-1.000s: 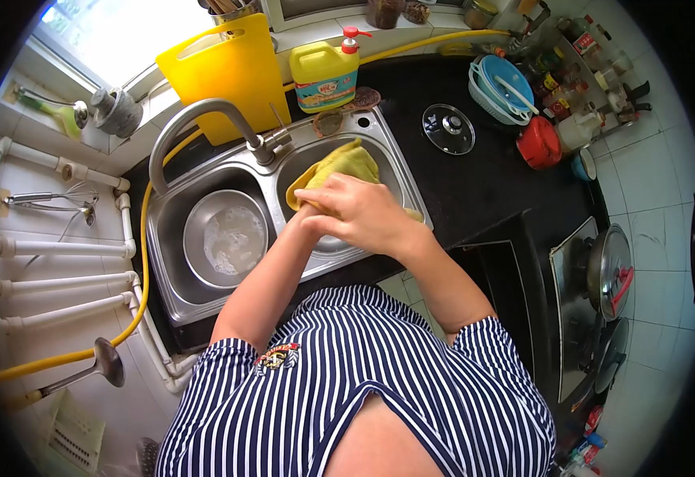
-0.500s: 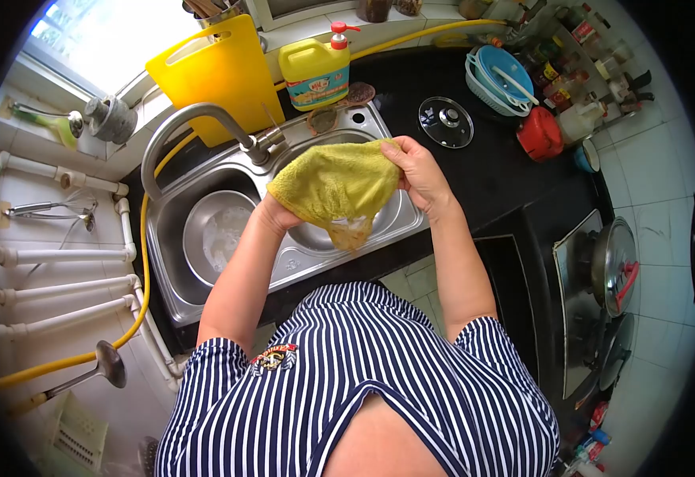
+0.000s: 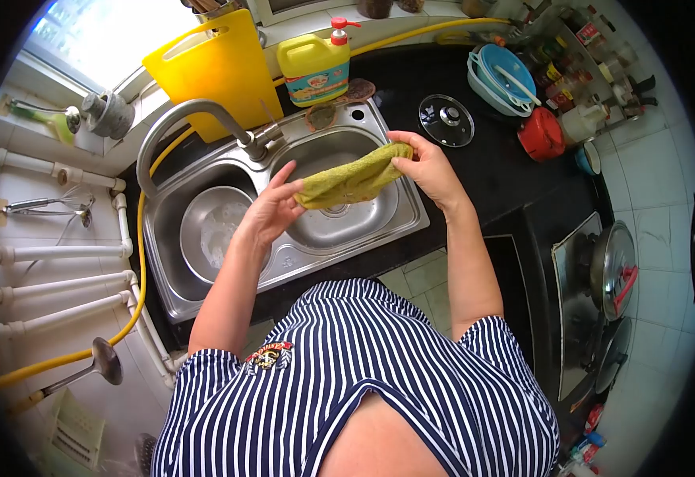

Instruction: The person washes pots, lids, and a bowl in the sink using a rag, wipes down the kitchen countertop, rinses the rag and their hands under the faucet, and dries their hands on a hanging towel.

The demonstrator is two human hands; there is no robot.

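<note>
A yellow-green cloth (image 3: 349, 181), folded into a long narrow shape, stretches between my hands above the right sink basin (image 3: 315, 230). My right hand (image 3: 429, 168) pinches its right end between thumb and fingers. At the other end my left hand (image 3: 272, 208) has its fingertips on the cloth, with some fingers spread apart. Left of that hand, a metal bowl (image 3: 194, 230) with whitish suds sits in the left sink basin (image 3: 163, 258). The curved faucet (image 3: 180, 109) rises behind the sink, its spout over the left basin.
Behind the sink stand a yellow cutting board (image 3: 220, 75) and a yellow detergent jug (image 3: 315, 71). A glass lid (image 3: 446, 121), blue baskets (image 3: 502, 75) and a red container (image 3: 541, 133) are on the black counter. A lidded pan (image 3: 617, 266) stands on the stove at right.
The cloth has gone from spread out and hanging to a narrow fold. My left hand has come out from under it, its fingers now showing at the left end. My right hand has shifted slightly right.
</note>
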